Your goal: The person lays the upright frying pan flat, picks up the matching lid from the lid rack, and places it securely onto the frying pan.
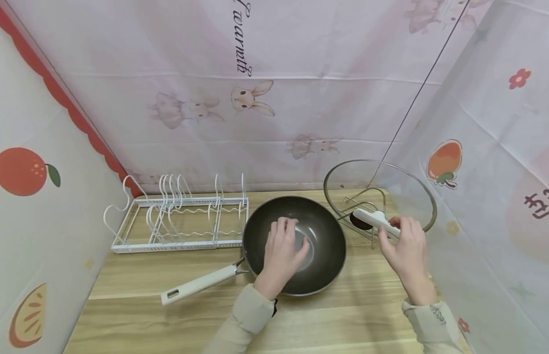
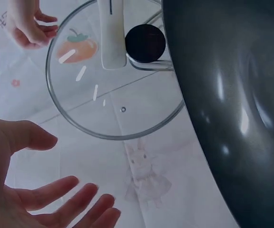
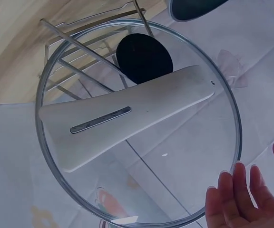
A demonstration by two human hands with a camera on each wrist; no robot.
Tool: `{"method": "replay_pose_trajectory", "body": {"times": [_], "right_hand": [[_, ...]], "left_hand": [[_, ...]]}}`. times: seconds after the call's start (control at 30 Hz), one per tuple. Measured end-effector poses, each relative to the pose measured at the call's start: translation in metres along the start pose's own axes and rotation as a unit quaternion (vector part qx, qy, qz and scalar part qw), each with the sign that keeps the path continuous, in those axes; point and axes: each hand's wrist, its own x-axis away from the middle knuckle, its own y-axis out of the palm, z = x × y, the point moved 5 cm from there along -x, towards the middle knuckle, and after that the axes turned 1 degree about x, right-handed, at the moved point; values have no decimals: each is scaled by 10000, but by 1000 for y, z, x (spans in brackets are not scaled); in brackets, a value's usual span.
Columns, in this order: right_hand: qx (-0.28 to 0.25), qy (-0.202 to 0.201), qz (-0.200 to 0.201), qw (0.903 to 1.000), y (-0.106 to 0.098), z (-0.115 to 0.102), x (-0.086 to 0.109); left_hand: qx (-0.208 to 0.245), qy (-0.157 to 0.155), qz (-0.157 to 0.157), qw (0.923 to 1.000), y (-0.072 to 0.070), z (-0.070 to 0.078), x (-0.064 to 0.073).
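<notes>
A dark wok point(image 1: 320, 265) with a white handle point(image 1: 199, 284) sits on the wooden table. Above its bowl hovers my left hand point(image 1: 281, 250), its fingers loosely bent and nothing between them; the left wrist view shows thumb and fingers apart. A glass lid point(image 3: 175, 142) with a metal rim and a long white handle point(image 3: 127, 114) leans upright on a wire stand point(image 1: 367, 196). My right hand point(image 1: 407, 253) is beside the lid, overlapping the handle's end in the head view. Its fingers point(image 3: 241, 190) appear relaxed by the rim in the right wrist view; I cannot tell whether they touch.
A white wire dish rack point(image 1: 181, 245) stands left of the wok, near the back wall. A dark round disc point(image 3: 144, 58) shows behind the lid's handle. Printed cloth walls point(image 1: 279, 113) enclose the wooden table point(image 1: 301, 324) at the back and sides.
</notes>
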Motion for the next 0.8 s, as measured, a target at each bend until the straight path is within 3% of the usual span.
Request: {"method": "replay_pose_trajectory", "body": {"times": [0.27, 0.43, 0.63, 0.8], "right_hand": [[14, 141, -150, 9998, 6, 19, -1], [143, 242, -310, 9991, 12, 32, -3], [470, 493, -816, 9943, 19, 41, -3], [778, 885, -1282, 9847, 29, 51, 3]], "left_hand": [[456, 285, 147, 9984, 25, 10, -27], [534, 189, 19, 9984, 46, 12, -40], [713, 200, 122, 9972, 80, 15, -54], [767, 213, -168, 9967, 115, 17, -63]]}}
